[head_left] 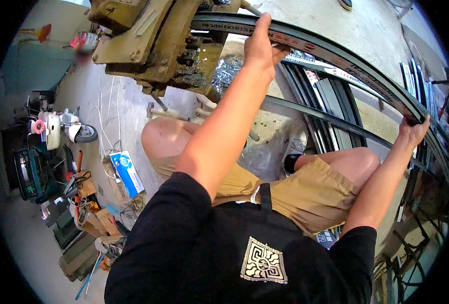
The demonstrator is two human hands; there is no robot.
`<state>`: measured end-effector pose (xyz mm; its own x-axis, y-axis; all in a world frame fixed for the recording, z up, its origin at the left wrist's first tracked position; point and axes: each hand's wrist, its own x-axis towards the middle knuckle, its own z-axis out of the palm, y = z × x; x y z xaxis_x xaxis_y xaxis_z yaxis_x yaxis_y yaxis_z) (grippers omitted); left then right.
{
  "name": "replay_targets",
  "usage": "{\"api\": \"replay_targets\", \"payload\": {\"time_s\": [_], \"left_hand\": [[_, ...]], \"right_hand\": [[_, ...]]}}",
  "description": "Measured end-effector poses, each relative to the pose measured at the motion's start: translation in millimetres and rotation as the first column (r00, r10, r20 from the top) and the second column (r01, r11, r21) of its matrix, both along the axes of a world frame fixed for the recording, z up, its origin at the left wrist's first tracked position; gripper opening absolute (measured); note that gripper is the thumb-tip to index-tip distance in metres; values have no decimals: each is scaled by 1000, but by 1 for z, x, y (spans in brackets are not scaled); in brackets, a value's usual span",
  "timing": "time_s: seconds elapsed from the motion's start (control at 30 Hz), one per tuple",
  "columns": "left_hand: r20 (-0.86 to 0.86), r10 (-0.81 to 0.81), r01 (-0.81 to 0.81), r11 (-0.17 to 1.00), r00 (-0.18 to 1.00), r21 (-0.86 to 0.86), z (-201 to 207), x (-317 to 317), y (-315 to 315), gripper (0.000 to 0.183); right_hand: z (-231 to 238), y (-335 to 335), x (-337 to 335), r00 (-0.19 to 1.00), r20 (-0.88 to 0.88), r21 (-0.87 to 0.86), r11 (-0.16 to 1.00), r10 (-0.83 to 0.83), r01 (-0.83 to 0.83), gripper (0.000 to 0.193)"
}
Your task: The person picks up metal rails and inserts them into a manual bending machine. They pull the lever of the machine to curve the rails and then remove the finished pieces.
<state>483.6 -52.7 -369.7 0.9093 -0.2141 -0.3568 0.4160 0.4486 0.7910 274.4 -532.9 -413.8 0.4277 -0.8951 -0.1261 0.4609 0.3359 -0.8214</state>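
- Long dark metal profile (330,50) held crosswise in front of the body, above the knees; its left end is brought up to the yellow-brown machine (133,50), its right end carried out beyond the right knee. Whether that left end is seated in the machine or only set against it cannot be told.
- Handling, as judged: stiff along its length, moderate in weight, awkward mainly through its reach. Some whip at the far end may be expected. Printed film on the side face is likely smooth and a little slippery; thin edges could be dented or could nick skin.
- Best hold: two places well apart, palm or fingers beneath, thumb over the upper edge; cut ends better avoided.
- Left hand (260,53): closed round the profile near the machine, thumb laid up across the face, fingers tucked below.
- Right hand (413,133): closed at the far stretch, profile cradled from beneath, thumb raised along the outer edge; fingers partly hidden.
- Below the held piece, a narrow rail (330,120) is seen, touched by neither hand.
- Stacked profiles (334,96) laid on the floor beyond; small metal offcuts (227,71) heaped beside the machine.
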Motion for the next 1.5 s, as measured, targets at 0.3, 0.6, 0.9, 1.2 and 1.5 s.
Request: {"api": "replay_targets", "payload": {"time_s": [0.3,0.6,0.9,1.2,1.5], "left_hand": [[70,164,-166,986,984,17,3,6,13,61],[60,72,-73,997,996,16,-1,11,17,64],[29,21,-22,998,999,63,1,11,20,65],[-23,-53,55,993,998,103,-5,14,22,67],[-21,-57,59,994,998,93,-7,17,19,68]], "right_hand": [[-7,11,22,1000,5,105,994,-21,20,33],[-14,-2,20,999,42,104,994,15,-19,34],[-17,-2,23,999,35,95,995,23,-26,34],[-17,15,28,999,0,160,986,-35,34,33],[-16,10,26,997,54,187,981,-58,47,35]]}}
